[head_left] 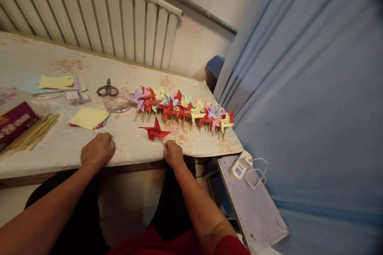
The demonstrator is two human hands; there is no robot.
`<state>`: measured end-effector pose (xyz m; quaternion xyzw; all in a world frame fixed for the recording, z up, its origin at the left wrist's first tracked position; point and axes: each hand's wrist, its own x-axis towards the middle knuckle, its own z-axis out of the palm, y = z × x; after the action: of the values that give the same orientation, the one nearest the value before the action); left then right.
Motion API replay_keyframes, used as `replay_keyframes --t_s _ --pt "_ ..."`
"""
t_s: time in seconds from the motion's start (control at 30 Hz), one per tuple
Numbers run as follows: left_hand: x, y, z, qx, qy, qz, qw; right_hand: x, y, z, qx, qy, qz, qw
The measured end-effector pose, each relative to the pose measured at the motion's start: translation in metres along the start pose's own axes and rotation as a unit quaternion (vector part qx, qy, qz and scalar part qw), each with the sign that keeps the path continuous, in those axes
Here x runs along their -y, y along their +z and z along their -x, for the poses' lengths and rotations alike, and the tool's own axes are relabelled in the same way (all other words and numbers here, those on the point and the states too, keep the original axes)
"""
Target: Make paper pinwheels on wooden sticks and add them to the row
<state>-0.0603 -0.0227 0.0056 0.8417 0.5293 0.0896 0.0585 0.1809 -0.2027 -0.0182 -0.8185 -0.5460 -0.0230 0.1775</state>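
A red paper pinwheel [154,130] is held by its thin stick in my right hand [174,153], at the table's front edge. Its blades spread just above the flowered cloth. My left hand [98,149] rests on the cloth as a closed fist, and nothing shows in it. Beyond that fist lies a stack of square paper [88,118] with a yellow sheet on top. A long row of finished pinwheels [185,109] in red, yellow, purple, pink and blue stands behind the red one. Between paper and row is a clear dish [119,105], its contents too small to name.
Dark-handled scissors [107,88] lie behind the dish. Small boxes [77,97] and more coloured paper [56,83] are on the left, with thin sticks [37,133] beside a purple box [18,123]. A power strip [240,165] sits on a stool [254,207] by the blue curtain [314,107].
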Motion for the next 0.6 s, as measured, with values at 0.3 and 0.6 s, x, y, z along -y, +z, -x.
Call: replay_keyframes --t_s 0.3,0.6 --pt "-0.001 -0.0021 0.0007 0.005 -0.004 0.007 1.0 0.0007 -0.002 0.0015 0.002 -0.002 -0.002 1.0" --pt "-0.0011 -0.0005 -0.0001 0.01 -0.015 0.004 1.0 0.0004 -0.0013 0.0014 -0.001 -0.001 -0.002 1.0"
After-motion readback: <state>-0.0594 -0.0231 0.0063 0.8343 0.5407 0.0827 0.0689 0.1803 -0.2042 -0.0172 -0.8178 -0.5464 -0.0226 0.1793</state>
